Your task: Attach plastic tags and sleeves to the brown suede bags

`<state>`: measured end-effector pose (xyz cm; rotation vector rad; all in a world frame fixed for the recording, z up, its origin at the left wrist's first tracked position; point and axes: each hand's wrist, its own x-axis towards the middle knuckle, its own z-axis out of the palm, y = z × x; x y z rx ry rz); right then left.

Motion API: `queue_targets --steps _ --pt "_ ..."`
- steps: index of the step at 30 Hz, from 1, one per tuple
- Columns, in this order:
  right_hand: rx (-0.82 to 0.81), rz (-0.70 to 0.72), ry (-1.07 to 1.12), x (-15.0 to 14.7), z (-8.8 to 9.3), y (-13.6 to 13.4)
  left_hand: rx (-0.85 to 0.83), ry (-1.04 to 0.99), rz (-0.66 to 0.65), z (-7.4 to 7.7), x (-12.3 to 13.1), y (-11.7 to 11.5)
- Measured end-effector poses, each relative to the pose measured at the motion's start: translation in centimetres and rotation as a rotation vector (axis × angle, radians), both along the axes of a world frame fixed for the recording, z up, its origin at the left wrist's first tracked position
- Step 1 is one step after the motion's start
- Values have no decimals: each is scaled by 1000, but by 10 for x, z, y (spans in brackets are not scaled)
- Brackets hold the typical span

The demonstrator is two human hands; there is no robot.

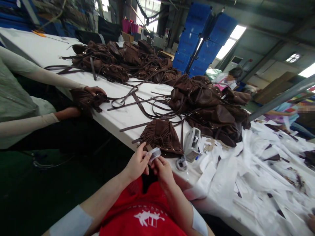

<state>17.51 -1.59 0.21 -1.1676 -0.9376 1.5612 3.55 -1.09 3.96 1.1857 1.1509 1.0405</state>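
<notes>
My left hand (139, 161) and my right hand (163, 169) are close together at the table's near edge. Between their pinched fingers is a small piece of clear plastic (154, 154); whether it is a packet or a strip of film I cannot make out. Just beyond my fingers lies a dark brown fringed bag (162, 136), its strap stretched out to the left. A white tape dispenser (192, 141) stands to the right of this bag. Beside its base sits a small clear roll (181, 164), perhaps tape.
Brown bags with long straps form one pile (209, 108) at the right and another (123, 59) farther back. White paper scraps (241, 177) cover the right side of the table (118, 116). At left, a co-worker's hands (94, 91) hold a brown bag (85, 100).
</notes>
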Motion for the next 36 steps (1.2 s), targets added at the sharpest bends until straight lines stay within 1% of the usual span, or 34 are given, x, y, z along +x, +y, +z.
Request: queue_targets --steps 3,5,7,11,13,16,20,23,25,28,31,32,34,36 --pt "-38 -51 114 -6 -6 0 -54 -10 -6 1 -1 3" --pt "-24 -72 126 -7 -10 0 -113 -11 -30 2 -2 6" --pt "-1 -83 119 -7 -11 1 -140 36 -58 3 -3 7" --pt "-9 -70 172 -4 -9 2 -34 231 -97 4 -2 8" --pt "-33 -48 220 -2 -7 2 11 257 -87 4 -1 7" --pt "-40 7 290 1 -2 2 14 210 -38 1 0 7" --pt "-25 40 317 2 -1 2 -65 119 31 -5 0 9" --pt "-35 47 291 2 -3 4 -99 65 -21 -8 0 11" --pt "-30 57 242 1 -5 6 -98 74 -63 -9 0 11" --pt "1 101 132 0 -3 6 -76 134 -37 -7 -1 10" --pt "57 112 -84 3 6 -1 -68 161 -15 -5 -4 13" --pt "106 97 -181 6 11 -5 -78 158 -14 -3 -6 14" --pt "269 91 -390 13 20 -14 -108 144 -18 -1 -11 16" --pt "469 159 -592 21 30 -19 -117 146 -35 2 -15 18"
